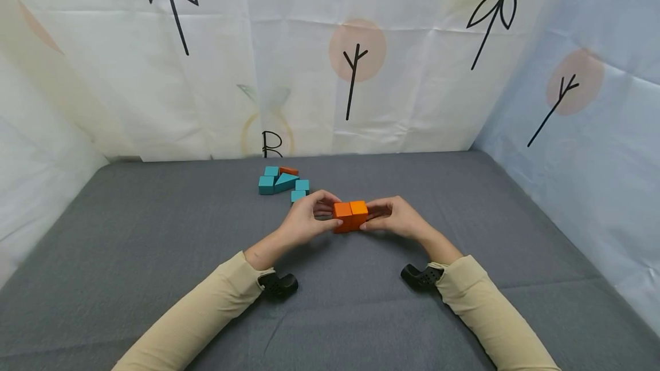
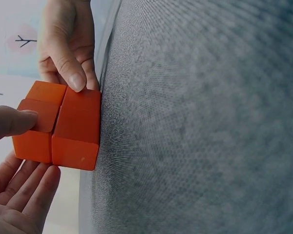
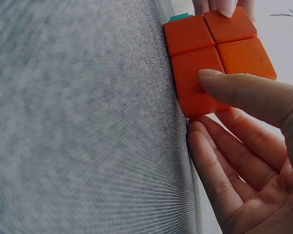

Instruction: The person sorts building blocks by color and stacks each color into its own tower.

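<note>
A compact stack of orange blocks, two wide and two high, stands on the grey cloth between the hands. At its left side, the left hand pinches an upper orange block, thumb on the near face and fingers behind. From the other side, the right hand holds a lower orange block with its thumb against the front. The blocks sit close together with thin seams between them. Fingertips behind the stack are partly hidden in the wrist views.
Several teal blocks, among them a wedge-shaped teal block, lie behind the left hand. A reddish-orange piece lies at their back. Grey cloth covers the table, with a patterned curtain behind and at both sides.
</note>
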{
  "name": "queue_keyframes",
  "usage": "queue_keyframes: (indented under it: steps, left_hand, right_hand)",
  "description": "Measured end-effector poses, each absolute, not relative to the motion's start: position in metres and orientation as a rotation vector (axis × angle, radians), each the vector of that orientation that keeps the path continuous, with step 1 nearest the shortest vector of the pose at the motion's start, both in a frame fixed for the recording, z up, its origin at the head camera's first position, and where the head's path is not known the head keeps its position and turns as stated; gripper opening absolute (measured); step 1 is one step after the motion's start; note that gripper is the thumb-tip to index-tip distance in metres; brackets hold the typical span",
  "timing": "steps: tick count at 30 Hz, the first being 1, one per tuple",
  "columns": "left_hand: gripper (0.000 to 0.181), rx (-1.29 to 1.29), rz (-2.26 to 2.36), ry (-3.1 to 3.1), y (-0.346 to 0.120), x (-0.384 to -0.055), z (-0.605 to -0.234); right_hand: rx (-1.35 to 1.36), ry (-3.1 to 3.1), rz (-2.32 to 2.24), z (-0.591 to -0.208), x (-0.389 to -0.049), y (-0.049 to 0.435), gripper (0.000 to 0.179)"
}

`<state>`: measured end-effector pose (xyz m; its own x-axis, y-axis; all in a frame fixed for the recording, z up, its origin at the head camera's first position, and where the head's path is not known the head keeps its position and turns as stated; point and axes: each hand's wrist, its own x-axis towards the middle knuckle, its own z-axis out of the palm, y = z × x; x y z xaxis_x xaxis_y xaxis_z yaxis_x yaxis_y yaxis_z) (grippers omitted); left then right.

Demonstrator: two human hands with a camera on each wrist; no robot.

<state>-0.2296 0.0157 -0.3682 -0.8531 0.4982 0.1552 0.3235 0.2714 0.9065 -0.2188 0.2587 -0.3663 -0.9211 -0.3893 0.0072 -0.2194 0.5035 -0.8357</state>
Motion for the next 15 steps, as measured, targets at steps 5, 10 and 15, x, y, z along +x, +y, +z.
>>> queue_keyframes:
  steps: [5, 10, 15]
  left_hand:
    - [0.034, 0.762, 1.632, 2.367, 0.0154, -0.2305, -0.3685]
    - [0.035, 0.754, 1.627, 2.371, 0.0156, -0.2303, -0.3676]
    - [0.037, 0.772, 1.619, 2.367, 0.0149, -0.2304, -0.3681]
  right_hand:
    - [-0.540, 2.557, -1.385, -0.3685, -0.2197, 0.2596, 0.044]
    - [-0.539, 2.568, -1.378, -0.3667, -0.2195, 0.2590, 0.045]
    - [-0.537, 2.575, -1.371, -0.3665, -0.2194, 0.2589, 0.044]
